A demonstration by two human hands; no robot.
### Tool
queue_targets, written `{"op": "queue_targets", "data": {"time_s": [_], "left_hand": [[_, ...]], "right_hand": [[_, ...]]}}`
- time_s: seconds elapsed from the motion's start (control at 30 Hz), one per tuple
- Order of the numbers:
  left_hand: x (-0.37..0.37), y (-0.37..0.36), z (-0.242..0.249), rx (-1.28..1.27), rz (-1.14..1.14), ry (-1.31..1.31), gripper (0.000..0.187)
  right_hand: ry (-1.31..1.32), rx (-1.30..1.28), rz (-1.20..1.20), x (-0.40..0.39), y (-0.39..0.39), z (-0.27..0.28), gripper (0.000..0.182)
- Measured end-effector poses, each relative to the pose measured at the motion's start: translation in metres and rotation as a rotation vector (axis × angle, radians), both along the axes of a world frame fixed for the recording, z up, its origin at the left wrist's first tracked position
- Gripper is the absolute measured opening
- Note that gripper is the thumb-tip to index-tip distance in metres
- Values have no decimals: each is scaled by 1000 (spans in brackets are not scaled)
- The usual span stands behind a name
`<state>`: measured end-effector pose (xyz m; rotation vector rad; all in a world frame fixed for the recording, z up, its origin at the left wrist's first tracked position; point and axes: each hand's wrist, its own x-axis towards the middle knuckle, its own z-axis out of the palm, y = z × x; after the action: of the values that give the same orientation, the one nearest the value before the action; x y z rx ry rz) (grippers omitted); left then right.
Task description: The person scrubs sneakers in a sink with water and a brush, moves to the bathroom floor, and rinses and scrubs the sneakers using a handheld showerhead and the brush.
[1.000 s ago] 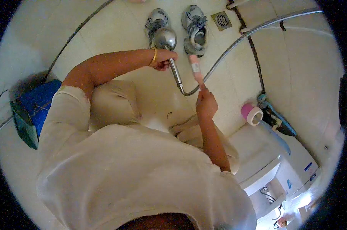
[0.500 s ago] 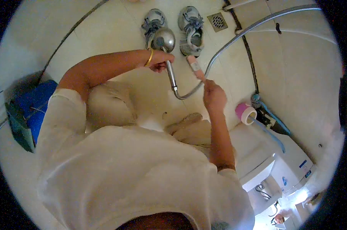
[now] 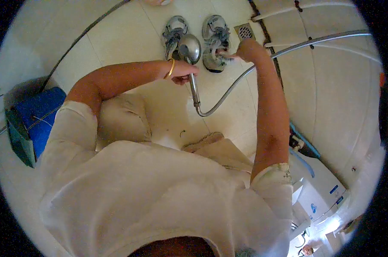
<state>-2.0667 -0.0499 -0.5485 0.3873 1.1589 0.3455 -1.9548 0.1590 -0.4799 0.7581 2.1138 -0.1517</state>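
Note:
My left hand (image 3: 182, 70), with a gold bangle (image 3: 171, 68) on the wrist, grips the handle of a chrome shower head (image 3: 189, 47). The head hangs over the left shoe (image 3: 173, 32) of a grey pair standing on the tiled floor. A metal hose (image 3: 245, 73) loops from the handle up to the right. My right hand (image 3: 245, 49) is stretched out to the right shoe (image 3: 213, 34), fingers closed at its opening. The pink brush it holds is almost entirely hidden behind hand and shoe.
A floor drain (image 3: 244, 31) lies just right of the shoes. A blue box (image 3: 35, 118) stands at the left. A white appliance (image 3: 322, 192) with blue tubing stands at the lower right. Dark cables run along the tiled floor and wall.
My right arm has reached forward, carrying the pink brush from beside the hose to the right shoe. The shower head has stayed over the left shoe.

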Motion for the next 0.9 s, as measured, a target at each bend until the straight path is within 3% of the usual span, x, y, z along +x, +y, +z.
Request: {"op": "queue_targets", "data": {"time_s": [0.17, 0.27, 0.37, 0.4, 0.5, 0.53, 0.63, 0.73, 0.77, 0.83, 0.9], "left_hand": [[0, -1, -7, -20, 21, -35, 28], [0, -2, -6, 32, 36, -17, 29], [1, 0, -13, -30, 39, -7, 29], [-4, -1, -13, 10, 33, -97, 29], [-1, -1, -13, 13, 61, -53, 29], [-2, 0, -21, 11, 57, -38, 29], [-9, 7, -17, -14, 64, -73, 29], [-15, 12, -25, -24, 46, -47, 30], [-12, 14, -22, -25, 36, -38, 30], [-11, 16, -6, 15, 65, -28, 31], [-8, 15, -1, 18, 28, -21, 31]], "right_hand": [[390, 153, -316, 33, -47, -33, 39], [321, 219, -443, 38, -92, -31, 39], [663, 211, -750, 24, -71, -103, 27], [782, 187, -772, 19, -66, -111, 32], [732, 242, -809, 16, -70, -131, 33], [864, 136, -724, 28, -70, -121, 33], [771, -72, -596, 74, -47, -85, 28], [746, 110, -318, 48, -32, -70, 30], [579, 173, -575, 23, -25, -92, 34], [538, 174, -561, 9, -42, -122, 39], [633, 40, -449, 16, -50, -111, 44]]}}
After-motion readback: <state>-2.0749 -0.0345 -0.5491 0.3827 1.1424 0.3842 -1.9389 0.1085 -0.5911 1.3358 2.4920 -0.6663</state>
